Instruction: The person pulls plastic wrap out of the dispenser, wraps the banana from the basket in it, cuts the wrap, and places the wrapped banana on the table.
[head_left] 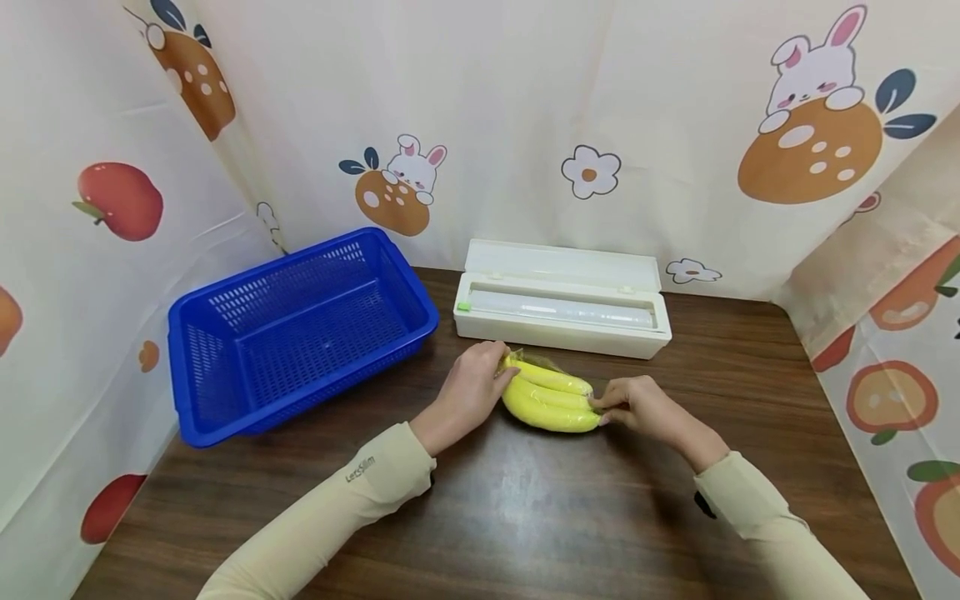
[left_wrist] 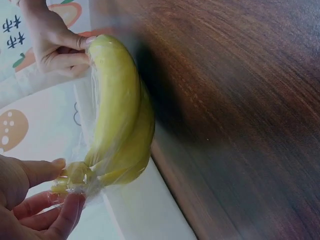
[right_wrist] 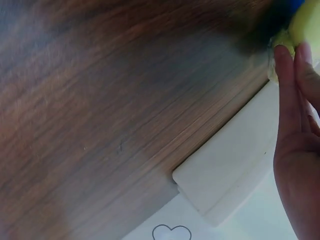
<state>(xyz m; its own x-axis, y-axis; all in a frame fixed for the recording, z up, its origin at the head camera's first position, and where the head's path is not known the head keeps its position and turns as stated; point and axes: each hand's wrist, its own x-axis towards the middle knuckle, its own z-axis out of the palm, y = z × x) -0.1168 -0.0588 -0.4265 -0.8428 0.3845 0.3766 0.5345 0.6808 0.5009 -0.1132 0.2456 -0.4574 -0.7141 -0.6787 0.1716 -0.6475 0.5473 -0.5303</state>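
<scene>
A bunch of yellow bananas wrapped in clear plastic film is held between both hands over the brown table. My left hand grips the stem end; in the left wrist view, thumb and fingers of the left hand close around the film-covered stems. At the tips of the bananas, my right hand pinches the film and the ends between thumb and index finger. The right wrist view shows only a corner of the bananas beside the right hand.
Behind the bananas stands a white cling-film dispenser box with its lid raised and a film roll inside. A blue perforated basket sits at the left. Printed curtains hang around the table.
</scene>
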